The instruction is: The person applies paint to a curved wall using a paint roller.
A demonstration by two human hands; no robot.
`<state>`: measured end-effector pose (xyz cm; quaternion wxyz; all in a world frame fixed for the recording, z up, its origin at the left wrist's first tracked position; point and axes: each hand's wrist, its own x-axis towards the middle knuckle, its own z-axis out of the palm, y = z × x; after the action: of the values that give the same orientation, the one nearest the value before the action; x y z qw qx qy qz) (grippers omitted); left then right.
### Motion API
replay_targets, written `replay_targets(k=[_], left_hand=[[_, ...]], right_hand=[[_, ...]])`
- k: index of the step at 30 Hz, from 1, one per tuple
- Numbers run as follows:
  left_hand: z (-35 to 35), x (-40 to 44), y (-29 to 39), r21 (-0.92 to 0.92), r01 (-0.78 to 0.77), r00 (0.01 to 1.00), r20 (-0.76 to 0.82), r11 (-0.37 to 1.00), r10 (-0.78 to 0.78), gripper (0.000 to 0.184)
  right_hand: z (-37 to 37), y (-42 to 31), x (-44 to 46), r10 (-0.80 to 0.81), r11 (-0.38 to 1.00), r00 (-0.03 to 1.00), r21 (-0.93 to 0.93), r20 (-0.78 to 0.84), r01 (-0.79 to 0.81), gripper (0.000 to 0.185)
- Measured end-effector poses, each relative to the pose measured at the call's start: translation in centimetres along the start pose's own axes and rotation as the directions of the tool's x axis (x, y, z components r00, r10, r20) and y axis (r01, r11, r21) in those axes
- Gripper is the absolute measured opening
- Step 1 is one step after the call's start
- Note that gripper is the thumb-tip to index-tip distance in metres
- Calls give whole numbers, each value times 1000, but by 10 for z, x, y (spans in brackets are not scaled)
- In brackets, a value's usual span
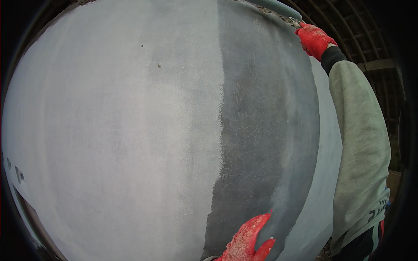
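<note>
A large grey plastered wall (130,130) fills most of the view. Down its right part runs a darker, damp-looking band (252,143) with fine cracks. My right hand (315,40), in a red glove, is raised to the wall's top edge at the upper right. Its fingers are closed round a small tool with a metallic-looking end (296,21); the grip is hidden, so its kind is unclear. Low in the view, my left hand (246,241), in a dusty red glove, is in front of the dark band. Its fingers are stretched out with the thumb apart, and it holds nothing.
A grey-blue rounded bar (278,8) slants along the top of the wall, above rough crumbly material. Dark roof beams (348,26) show at the upper right. Small dark openings (19,175) are at the far left, near a brownish frame (35,222).
</note>
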<state>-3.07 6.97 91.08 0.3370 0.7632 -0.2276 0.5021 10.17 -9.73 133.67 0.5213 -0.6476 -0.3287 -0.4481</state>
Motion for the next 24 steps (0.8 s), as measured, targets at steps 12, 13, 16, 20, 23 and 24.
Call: replay_targets(k=[12, 13, 16, 20, 23, 24], left_hand=[[20, 1, -17, -145, 50, 993, 116, 988, -34, 58], [24, 2, -19, -143, 30, 994, 106, 989, -15, 59], [26, 8, -16, -125, 40, 994, 104, 991, -27, 59], [22, 3, -8, -8, 1, 1000, -2, 1000, -1, 61], [23, -3, -9, -26, 11, 1000, -13, 1000, -11, 61], [24, -3, -9, -30, 12, 1000, -19, 999, -13, 61]], right_hand=[[-7, 55, -1, -97, 940, 994, -324, 44, 106, 39], [-5, 48, 8, -101, 944, 994, -312, 44, 109, 39], [8, 25, 25, -104, 947, 994, -299, 45, 113, 39], [4, 28, 23, -130, 930, 991, -342, 33, 134, 40], [-9, 46, 8, -142, 922, 989, -357, 37, 146, 40], [-11, 47, 9, -141, 925, 989, -351, 37, 145, 40]])
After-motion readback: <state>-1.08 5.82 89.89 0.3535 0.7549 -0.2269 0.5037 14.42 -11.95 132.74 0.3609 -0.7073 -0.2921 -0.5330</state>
